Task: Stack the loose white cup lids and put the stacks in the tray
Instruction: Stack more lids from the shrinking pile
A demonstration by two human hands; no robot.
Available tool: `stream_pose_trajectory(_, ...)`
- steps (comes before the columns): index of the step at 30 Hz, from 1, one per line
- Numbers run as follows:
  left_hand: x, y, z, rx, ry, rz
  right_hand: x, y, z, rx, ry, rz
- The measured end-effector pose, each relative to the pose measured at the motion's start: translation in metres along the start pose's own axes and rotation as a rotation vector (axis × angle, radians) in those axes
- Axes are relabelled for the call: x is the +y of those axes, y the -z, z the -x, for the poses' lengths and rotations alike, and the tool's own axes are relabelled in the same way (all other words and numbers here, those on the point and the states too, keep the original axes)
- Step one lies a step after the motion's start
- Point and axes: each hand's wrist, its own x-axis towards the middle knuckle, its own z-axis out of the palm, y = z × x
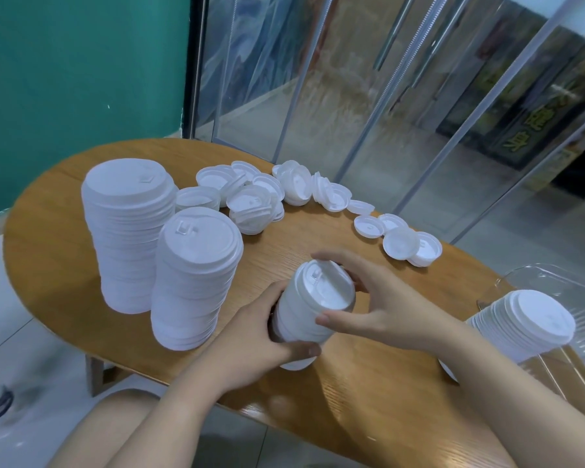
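A short stack of white cup lids (304,312) is tilted above the wooden table's (318,238) front edge. My left hand (250,339) grips it from the left side and below. My right hand (368,295) curls round its top lid, thumb in front, fingers behind. Loose white lids (250,201) lie scattered across the far middle of the table, with more loose lids (399,238) to the right. A clear plastic tray (554,282) at the right edge holds one stack of lids (524,325) lying on its side.
Two tall upright lid stacks stand on the left of the table, the far stack (125,231) and the nearer stack (193,282). A green wall is behind on the left, glass panels behind on the right. My knee shows below the table's front edge.
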Motion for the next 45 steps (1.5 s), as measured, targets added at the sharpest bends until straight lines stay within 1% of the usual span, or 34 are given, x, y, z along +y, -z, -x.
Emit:
stream_pose_trajectory(3,0.000,0.000,0.000,0.002,0.003,-0.017,0.001,0.003,0.003,-0.043,-0.022,0.011)
stream_pose_trajectory(5,0.000,0.001,-0.001,-0.001,0.002,-0.027,-0.002,0.009,0.001,-0.057,-0.028,-0.024)
stream_pose_trajectory(8,0.001,0.001,-0.001,0.000,0.007,-0.026,-0.001,0.025,-0.016,0.025,0.000,-0.074)
stream_pose_trajectory(12,-0.001,-0.001,-0.001,0.019,0.005,-0.027,0.012,0.042,-0.062,0.168,-0.030,-0.142)
stream_pose_trajectory(15,-0.002,-0.001,-0.003,0.023,-0.006,-0.031,0.028,0.035,-0.104,0.217,0.024,-0.004)
stream_pose_trajectory(19,-0.002,-0.001,-0.004,0.020,0.000,-0.024,0.048,0.011,-0.160,0.155,0.158,0.249)
stream_pose_trajectory(21,-0.002,-0.001,-0.005,0.028,-0.002,-0.026,0.054,-0.001,-0.183,0.124,0.203,0.294)
stream_pose_trajectory(25,-0.003,0.000,-0.006,0.016,-0.010,-0.019,0.059,-0.024,-0.206,0.126,0.210,0.350)
stream_pose_trajectory(30,-0.005,0.002,-0.008,0.000,-0.016,-0.016,0.060,-0.031,-0.215,0.174,0.195,0.301)
stream_pose_trajectory(36,-0.004,0.001,-0.009,-0.002,-0.020,-0.013,0.055,-0.017,-0.203,0.209,0.132,0.231)
stream_pose_trajectory(45,-0.006,-0.001,-0.007,0.017,-0.034,-0.004,0.063,0.013,-0.144,0.233,0.080,0.303)
